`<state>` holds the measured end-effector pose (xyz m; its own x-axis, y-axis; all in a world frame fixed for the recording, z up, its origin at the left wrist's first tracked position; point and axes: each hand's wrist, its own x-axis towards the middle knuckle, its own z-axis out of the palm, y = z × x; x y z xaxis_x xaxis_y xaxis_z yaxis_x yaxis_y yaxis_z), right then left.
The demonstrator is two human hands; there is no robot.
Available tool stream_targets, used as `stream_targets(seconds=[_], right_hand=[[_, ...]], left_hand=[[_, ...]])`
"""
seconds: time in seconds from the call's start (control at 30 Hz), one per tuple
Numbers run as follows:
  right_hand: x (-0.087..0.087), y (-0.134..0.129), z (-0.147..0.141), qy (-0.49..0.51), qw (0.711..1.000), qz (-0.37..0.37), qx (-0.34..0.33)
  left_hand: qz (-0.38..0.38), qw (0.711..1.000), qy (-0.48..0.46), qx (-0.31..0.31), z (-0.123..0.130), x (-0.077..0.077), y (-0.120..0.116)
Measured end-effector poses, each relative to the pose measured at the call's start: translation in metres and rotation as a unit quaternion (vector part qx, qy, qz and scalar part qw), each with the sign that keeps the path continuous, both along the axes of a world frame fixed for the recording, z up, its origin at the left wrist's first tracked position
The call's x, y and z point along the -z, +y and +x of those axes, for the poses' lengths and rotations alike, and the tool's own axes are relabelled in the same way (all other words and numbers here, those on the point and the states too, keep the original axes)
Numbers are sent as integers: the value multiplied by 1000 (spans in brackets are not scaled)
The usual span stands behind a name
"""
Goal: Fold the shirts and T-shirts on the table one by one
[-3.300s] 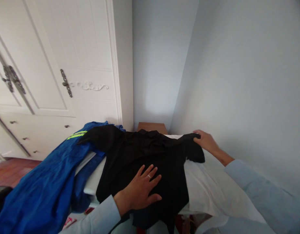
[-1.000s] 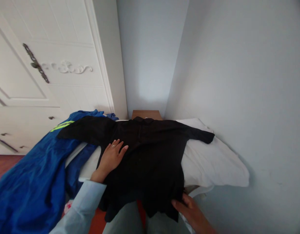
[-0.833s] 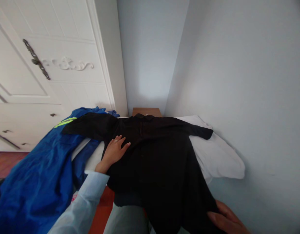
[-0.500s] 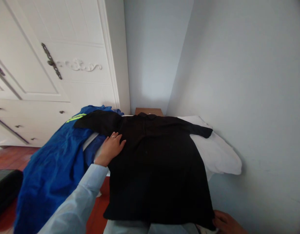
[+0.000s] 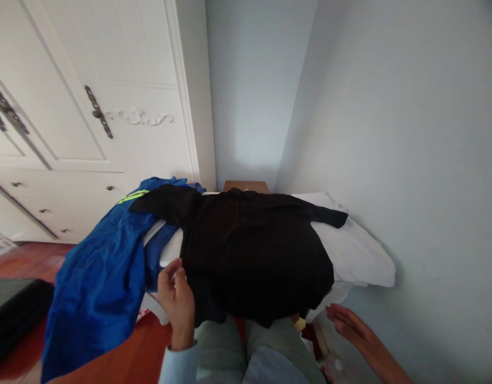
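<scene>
A black short-sleeved shirt (image 5: 253, 256) lies spread out, collar at the far end, its lower edge rumpled and hanging near my knees. My left hand (image 5: 177, 298) is at the shirt's left edge with its fingers loosely bent and apart; whether a fingertip touches the cloth I cannot tell. Off the lower right corner of the shirt, my right hand (image 5: 352, 326) is open, fingers stretched out, holding nothing. The shirt's left sleeve overlaps a blue garment (image 5: 105, 266) with yellow-green stripes. Under its right side lies white cloth (image 5: 357, 250).
A white wardrobe (image 5: 150, 69) with drawers stands at the left, and a pale wall (image 5: 405, 133) rises at the right. Behind the collar is a brown box (image 5: 246, 185). A black object (image 5: 22, 314) sits on the reddish floor (image 5: 113, 349) at far left.
My right hand has let go of the shirt's lower right corner and moved up. My left hand has come off the cloth toward me. The shirt's lower edge has dropped back from me and crumpled.
</scene>
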<state>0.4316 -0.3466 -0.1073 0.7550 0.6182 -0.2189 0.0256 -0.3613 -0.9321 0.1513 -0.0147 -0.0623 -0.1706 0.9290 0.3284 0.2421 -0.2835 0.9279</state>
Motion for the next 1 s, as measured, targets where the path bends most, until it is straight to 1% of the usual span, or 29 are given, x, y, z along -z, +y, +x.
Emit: stream_targets(seconds=[0.07,0.13,0.2,0.27,0.33,0.37,0.43,0.5,0.57,0.63,0.67,0.7,0.77,0.83,0.9,1.0], right_hand=[[9,18,-7,9,999,45,14],[18,33,-10,9,997,71,34],[27,44,-8,10,995,73,67],[33,51,-4,0,990,72,117],[40,56,-1,-15,983,84,161],[43,59,-1,-22,980,96,172],[48,64,-1,-22,979,115,167],[52,69,-2,-19,981,116,156],[50,72,-2,-18,983,95,155],[42,71,-2,-15,985,73,156],[37,68,-1,-6,986,73,149],[31,63,0,10,986,85,141],[19,51,5,61,980,134,132],[11,36,11,120,968,166,145],[8,23,15,147,965,150,159],[14,13,13,137,977,94,131]], left_hand=[[-50,999,-17,-12,3,30,-15],[-91,996,-10,21,6,56,-15],[-115,992,-8,47,7,73,-8],[-135,989,-15,55,4,78,-1],[-158,985,-19,70,-2,75,2],[-168,982,-16,89,-7,71,1],[-181,976,0,124,-16,60,-5],[-186,972,29,138,-25,47,-13],[-193,972,62,120,-35,35,-21],[-200,973,75,88,-46,26,-28],[-199,975,73,72,-53,24,-30],[-193,977,69,59,-59,23,-31],[-175,982,63,33,-70,26,-31],[-165,984,62,13,-78,31,-30],[-173,983,63,8,-79,36,-29],[-193,978,84,9,-72,40,-31]])
